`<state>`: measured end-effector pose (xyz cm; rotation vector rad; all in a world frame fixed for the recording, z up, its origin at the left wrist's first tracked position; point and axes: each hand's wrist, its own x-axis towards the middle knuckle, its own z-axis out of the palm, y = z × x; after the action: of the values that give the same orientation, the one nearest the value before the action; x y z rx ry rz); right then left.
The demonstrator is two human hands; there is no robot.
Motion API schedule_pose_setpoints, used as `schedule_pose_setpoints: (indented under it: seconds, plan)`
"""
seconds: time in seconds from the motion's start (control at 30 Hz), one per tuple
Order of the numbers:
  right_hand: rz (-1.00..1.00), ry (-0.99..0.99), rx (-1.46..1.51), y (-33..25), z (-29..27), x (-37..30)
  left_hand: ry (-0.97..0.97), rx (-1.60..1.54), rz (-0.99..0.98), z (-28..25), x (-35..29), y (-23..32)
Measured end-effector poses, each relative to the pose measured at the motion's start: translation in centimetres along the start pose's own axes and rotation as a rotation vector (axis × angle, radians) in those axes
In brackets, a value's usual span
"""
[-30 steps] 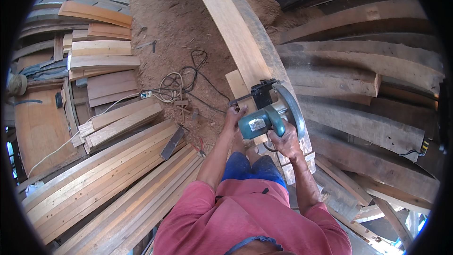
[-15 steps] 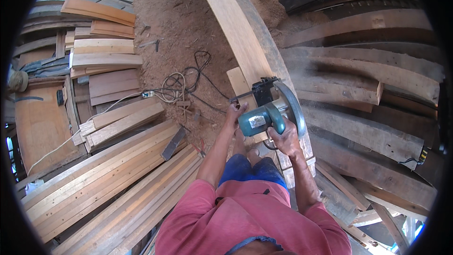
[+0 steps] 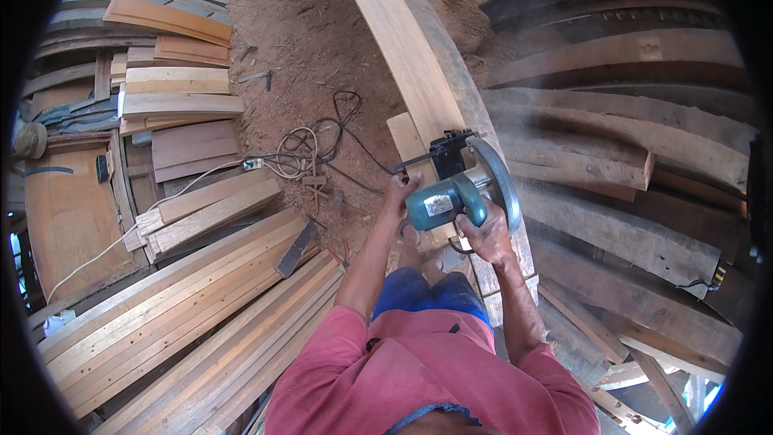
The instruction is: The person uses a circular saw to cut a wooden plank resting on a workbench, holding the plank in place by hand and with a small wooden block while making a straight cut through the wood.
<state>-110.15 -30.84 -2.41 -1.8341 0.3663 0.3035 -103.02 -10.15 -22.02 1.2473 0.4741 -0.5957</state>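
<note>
A teal circular saw (image 3: 435, 206) with a grey blade guard rests on a long light plank (image 3: 403, 48). Around its rear handle my right hand (image 3: 488, 235) is closed. My left hand (image 3: 403, 187) has its fingers pinched at the end of the dark rip fence (image 3: 417, 162), which sticks out left from the saw's black base. Under the fence a shorter pale board (image 3: 407, 138) lies along the plank's left side. A darker beam (image 3: 439, 28) runs along the plank's right side. The guard hides the blade.
Coiled cables (image 3: 310, 145) lie on the sawdust-covered ground to the left. Stacked planks (image 3: 177, 290) fill the left side, with a dark block (image 3: 296, 249) on top. Heavy beams (image 3: 628, 217) are piled close on the right. My feet stand just behind the saw.
Hardly anything differs. The saw and both hands keep nearly the same place on the plank, and the view has shifted very slightly.
</note>
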Motion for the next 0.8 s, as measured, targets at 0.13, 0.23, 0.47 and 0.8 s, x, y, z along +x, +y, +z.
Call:
schedule_pose_setpoints:
  seconds: [0.13,0.23,0.47,0.8]
  plan:
    - [0.001,-0.002,-0.007,0.2,0.1,0.6,-0.020,-0.019,0.003,0.0,0.4,0.5]
    - [0.000,0.014,0.024,-0.1,0.3,1.1,-0.017,0.000,0.007,0.0,0.9,0.9]
    - [0.022,-0.011,0.051,-0.1,0.4,2.1,-0.031,0.048,0.007,-0.2,1.6,1.7]
    - [0.010,-0.020,0.003,-1.1,0.4,3.7,-0.055,-0.020,0.004,-0.3,2.8,2.8]
